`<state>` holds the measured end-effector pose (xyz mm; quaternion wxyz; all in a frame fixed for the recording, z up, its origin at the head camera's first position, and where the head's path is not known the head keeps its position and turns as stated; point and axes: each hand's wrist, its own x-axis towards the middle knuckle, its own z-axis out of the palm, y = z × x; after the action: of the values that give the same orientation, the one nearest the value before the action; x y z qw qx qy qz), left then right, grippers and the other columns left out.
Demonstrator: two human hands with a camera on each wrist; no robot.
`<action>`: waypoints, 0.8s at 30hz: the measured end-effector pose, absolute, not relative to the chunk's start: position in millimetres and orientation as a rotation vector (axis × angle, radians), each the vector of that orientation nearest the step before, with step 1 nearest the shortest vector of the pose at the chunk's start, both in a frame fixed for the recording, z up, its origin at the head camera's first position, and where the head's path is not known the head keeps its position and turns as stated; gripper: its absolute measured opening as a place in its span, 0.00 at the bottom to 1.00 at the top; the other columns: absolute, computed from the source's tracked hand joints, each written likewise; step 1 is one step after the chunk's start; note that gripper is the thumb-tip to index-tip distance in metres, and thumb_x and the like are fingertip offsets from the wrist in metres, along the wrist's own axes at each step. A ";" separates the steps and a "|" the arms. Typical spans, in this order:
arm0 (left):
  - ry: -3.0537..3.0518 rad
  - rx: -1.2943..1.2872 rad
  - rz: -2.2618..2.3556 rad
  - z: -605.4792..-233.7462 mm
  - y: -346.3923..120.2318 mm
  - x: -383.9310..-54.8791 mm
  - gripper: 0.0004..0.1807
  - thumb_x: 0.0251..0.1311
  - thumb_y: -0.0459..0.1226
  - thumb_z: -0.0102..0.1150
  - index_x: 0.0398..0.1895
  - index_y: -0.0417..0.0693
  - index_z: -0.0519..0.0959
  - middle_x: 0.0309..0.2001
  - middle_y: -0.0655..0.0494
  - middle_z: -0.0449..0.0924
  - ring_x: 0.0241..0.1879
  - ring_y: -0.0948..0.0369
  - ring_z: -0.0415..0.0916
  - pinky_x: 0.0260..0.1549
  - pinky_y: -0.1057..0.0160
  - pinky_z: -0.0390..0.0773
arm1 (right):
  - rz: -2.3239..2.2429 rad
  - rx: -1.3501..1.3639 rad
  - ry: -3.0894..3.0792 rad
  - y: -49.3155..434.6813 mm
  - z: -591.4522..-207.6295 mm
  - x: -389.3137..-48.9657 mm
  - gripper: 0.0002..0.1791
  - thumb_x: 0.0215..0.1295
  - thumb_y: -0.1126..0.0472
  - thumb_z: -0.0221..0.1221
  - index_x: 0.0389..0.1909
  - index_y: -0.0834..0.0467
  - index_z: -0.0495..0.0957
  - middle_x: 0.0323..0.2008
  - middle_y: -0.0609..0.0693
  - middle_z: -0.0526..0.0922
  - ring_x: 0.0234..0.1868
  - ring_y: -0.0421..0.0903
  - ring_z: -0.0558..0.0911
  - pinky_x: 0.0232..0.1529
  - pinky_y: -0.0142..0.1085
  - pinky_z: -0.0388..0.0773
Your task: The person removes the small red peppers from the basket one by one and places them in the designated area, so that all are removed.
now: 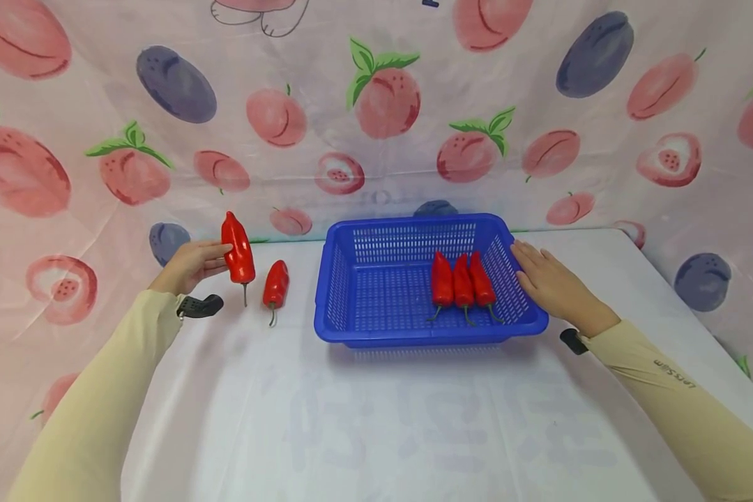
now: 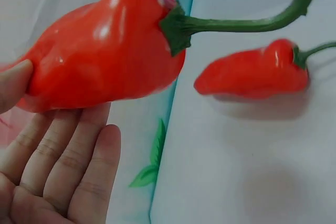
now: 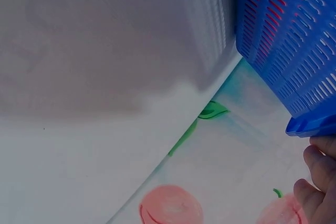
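My left hand (image 1: 191, 265) pinches a red pepper (image 1: 238, 247) between thumb and fingers near its tip, holding it above the table with its green stem pointing down. In the left wrist view the thumb lies across the narrow end of this pepper (image 2: 110, 51). A second red pepper (image 1: 276, 284) lies on the table just right of it. On the right side, my right hand (image 1: 555, 289) rests with fairly straight fingers at the rim of a blue plastic basket (image 1: 414, 336). Three red peppers (image 1: 463, 282) lie side by side in the basket's right half, stems toward me.
A white table (image 1: 383, 418) carries everything. Behind it hangs a pink fruit-print cloth (image 1: 389, 174), close to the basket's far side. The basket has slotted walls, whose outside (image 3: 289, 40) shows in the right wrist view.
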<state>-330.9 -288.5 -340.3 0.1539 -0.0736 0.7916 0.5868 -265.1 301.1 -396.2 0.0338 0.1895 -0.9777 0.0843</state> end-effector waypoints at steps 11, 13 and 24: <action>2.265 -0.241 1.656 -351.6 -303.0 -333.1 0.42 0.65 0.47 0.52 0.72 0.34 0.47 0.25 0.78 0.75 0.28 0.76 0.79 0.33 0.78 0.80 | 0.268 0.570 -3.019 300.9 -394.5 -264.0 0.31 0.72 0.59 0.41 0.70 0.70 0.49 0.70 0.69 0.52 0.71 0.65 0.52 0.71 0.60 0.48; 2.271 -0.235 1.652 -354.0 -305.4 -334.1 0.42 0.65 0.47 0.52 0.72 0.34 0.47 0.25 0.79 0.75 0.28 0.76 0.78 0.33 0.78 0.80 | 0.258 0.569 -3.021 300.9 -394.2 -264.1 0.31 0.72 0.59 0.41 0.70 0.70 0.49 0.70 0.69 0.52 0.71 0.65 0.52 0.71 0.60 0.48; 2.340 -0.307 1.619 -368.6 -311.4 -336.0 0.43 0.62 0.51 0.54 0.71 0.34 0.52 0.27 0.76 0.73 0.27 0.76 0.78 0.33 0.78 0.80 | 0.267 0.565 -3.021 301.8 -397.4 -266.4 0.31 0.72 0.58 0.41 0.70 0.70 0.49 0.70 0.69 0.53 0.71 0.65 0.53 0.70 0.60 0.48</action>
<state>-336.0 -311.4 -368.6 0.1391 -0.1063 0.8096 0.5602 -266.4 301.8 -397.4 0.0281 0.1831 -0.9789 0.0865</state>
